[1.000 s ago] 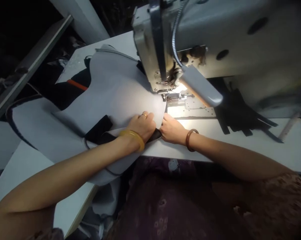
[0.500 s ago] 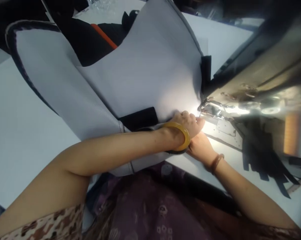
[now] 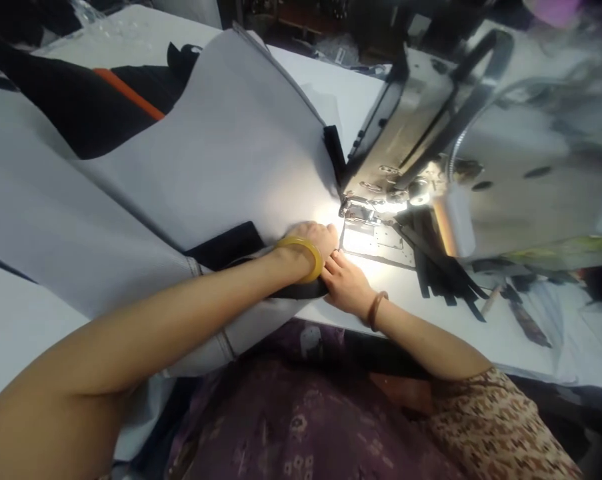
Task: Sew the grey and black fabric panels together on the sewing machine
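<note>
A large grey fabric piece (image 3: pixel 221 153), with dark edging and a black strap (image 3: pixel 231 243) on it, lies under the lit sewing machine's presser foot (image 3: pixel 348 207). My left hand (image 3: pixel 313 240), wearing a yellow bangle, is closed on the fabric just in front of the foot, thumb toward the needle area. Close beside it, my right hand (image 3: pixel 348 283) grips the edge of the same fabric, its fingers bent at the dark edging. The fingertips of both hands are partly hidden. A fold of the fabric hangs over the table edge toward my lap.
The sewing machine (image 3: pixel 521 160) fills the right side. Several black strips (image 3: pixel 445 267) lie beside its needle plate (image 3: pixel 378 243). A black piece with an orange stripe (image 3: pixel 128 93) is at the far left. The white table (image 3: pixel 11 333) extends around the fabric.
The view has turned right, so everything appears farther left. Both hands remain at the fabric edge by the presser foot; my right hand's fingers now show more, drawn slightly out from under my left.
</note>
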`<state>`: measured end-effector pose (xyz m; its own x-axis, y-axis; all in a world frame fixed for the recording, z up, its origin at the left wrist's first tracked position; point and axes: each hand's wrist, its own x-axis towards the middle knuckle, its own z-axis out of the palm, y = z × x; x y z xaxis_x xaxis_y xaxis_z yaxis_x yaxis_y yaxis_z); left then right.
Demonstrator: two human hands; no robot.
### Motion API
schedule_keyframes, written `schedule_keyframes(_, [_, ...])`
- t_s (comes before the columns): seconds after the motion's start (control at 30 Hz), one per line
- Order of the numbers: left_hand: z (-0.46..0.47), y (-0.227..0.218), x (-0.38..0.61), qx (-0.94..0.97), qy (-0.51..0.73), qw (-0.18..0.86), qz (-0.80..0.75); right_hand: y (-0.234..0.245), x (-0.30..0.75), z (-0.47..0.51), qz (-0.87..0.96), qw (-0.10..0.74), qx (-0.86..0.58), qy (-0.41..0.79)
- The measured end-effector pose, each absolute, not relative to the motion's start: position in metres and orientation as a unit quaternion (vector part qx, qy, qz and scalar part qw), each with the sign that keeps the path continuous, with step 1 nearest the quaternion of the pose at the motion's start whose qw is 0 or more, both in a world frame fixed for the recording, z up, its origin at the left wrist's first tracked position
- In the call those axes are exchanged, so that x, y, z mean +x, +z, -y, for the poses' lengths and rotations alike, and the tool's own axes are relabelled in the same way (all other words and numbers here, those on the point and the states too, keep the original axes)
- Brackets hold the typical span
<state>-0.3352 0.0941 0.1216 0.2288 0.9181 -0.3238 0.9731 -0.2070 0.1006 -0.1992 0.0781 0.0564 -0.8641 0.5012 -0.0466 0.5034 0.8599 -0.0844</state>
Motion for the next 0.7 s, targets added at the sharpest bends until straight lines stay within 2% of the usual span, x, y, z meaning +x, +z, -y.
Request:
schedule_keyframes(0.33, [-0.087, 0.115, -0.323, 0.759, -0.180, 0.126, -0.613, 0.052, -0.199, -0.077, -0.969, -0.015, 0.243, -0.047])
schedule_keyframes(0.53, [-0.086, 0.109, -0.331, 0.782, -0.229, 0.083, -0.574, 0.051, -0.199, -0.064, -0.973, -0.105, 0.202, -0.041])
schedule_keyframes(0.7, [-0.077, 0.115, -0.331, 0.786, -0.227, 0.043, -0.574, 0.044, -0.198, -0.068, -0.970, -0.128, 0.204, -0.044])
